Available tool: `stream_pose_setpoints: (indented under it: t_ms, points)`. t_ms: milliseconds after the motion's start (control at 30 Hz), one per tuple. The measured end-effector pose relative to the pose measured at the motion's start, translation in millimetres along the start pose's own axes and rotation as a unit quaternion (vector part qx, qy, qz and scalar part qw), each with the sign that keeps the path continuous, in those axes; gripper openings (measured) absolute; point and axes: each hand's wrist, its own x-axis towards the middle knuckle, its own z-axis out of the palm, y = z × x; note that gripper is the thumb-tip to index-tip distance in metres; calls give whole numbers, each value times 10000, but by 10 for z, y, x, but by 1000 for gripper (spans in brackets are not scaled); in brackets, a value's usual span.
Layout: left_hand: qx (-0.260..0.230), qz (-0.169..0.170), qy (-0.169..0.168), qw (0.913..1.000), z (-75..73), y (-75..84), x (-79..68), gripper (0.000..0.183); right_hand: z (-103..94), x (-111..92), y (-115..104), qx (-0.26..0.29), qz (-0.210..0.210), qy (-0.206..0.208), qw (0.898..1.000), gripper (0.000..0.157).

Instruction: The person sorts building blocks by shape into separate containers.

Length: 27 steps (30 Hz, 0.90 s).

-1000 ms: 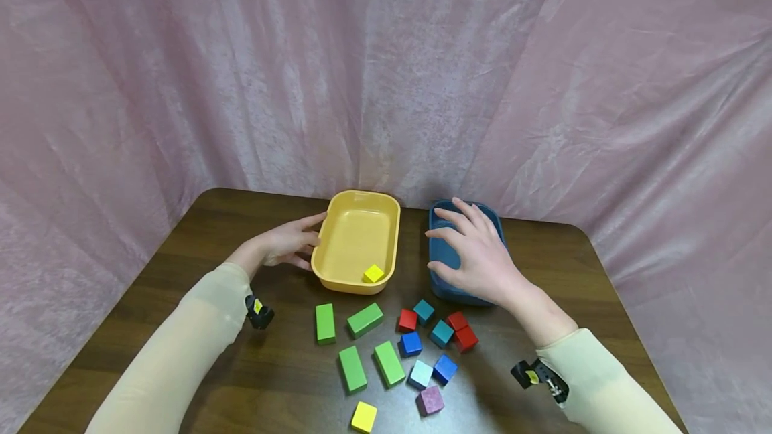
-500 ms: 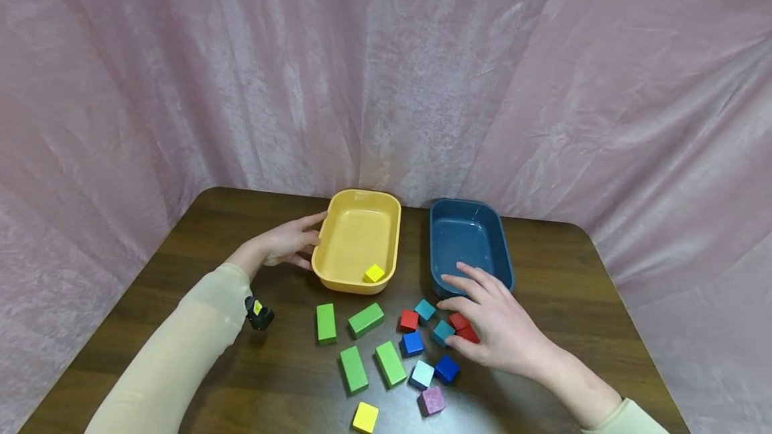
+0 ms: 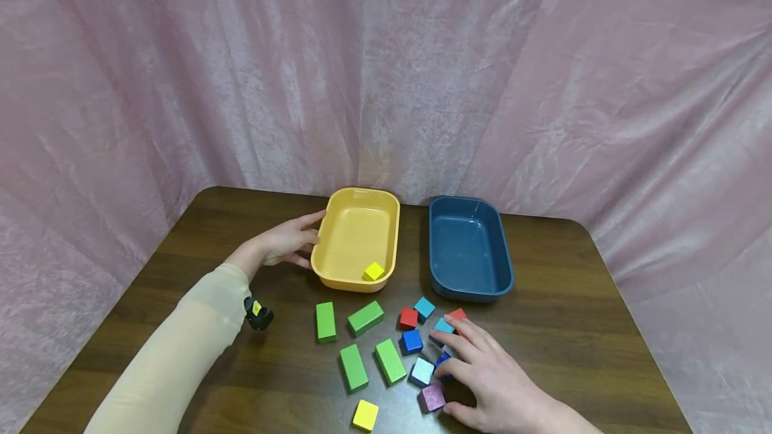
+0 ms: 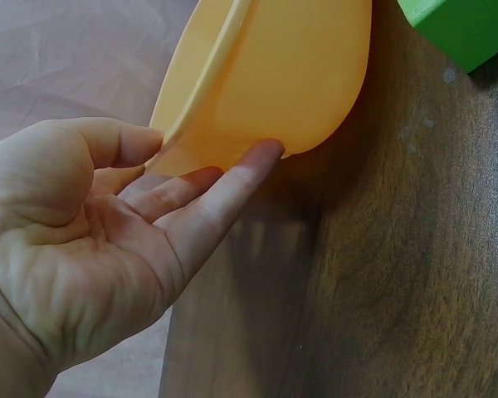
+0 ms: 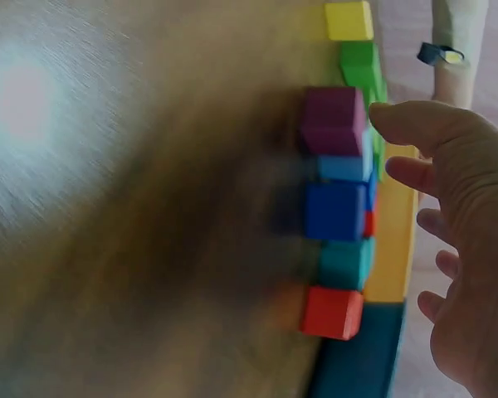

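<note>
My left hand rests against the left side of the yellow tray, its relaxed fingertips at the rim and outer wall. In the left wrist view the tray wall shows close at those fingertips. A bright yellow cube lies inside. Over the loose blocks at right hovers my right hand, fingers spread and nothing held. Its thumb is near the purple cube, also seen in the right wrist view. Partly hidden under the fingers are a dark blue cube and a red cube.
A dark blue tray stands right of the yellow one. Several green blocks lie left of the cubes, with a yellow cube nearest the front. Light blue, blue, teal and red cubes cluster mid-table. Pink curtain hangs behind.
My right hand has come from above the dark blue tray toward the front, down over the cubes at right. My left hand stays at the yellow tray.
</note>
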Motion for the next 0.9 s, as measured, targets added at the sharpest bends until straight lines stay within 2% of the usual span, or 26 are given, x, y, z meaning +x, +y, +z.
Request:
stream_pose_setpoints:
  t_ms: [100,267,467,700,900]
  points:
    - [-34,5,19,10000,7,-5,-1,77,80,-19,-14,3,98,-194,9998,31]
    - [-36,30,23,10000,13,-11,-4,77,137,-31,-17,-40,63,-145,9999,29]
    - [-56,64,-13,10000,7,-16,-4,76,156,-27,-19,-30,207,-238,9995,26]
    - [-69,46,-25,10000,-5,-21,-13,76,173,-7,-22,-99,160,-146,9997,24]
    - [-105,48,-47,9999,-1,-18,-21,76,122,18,-22,74,124,-227,9996,21]
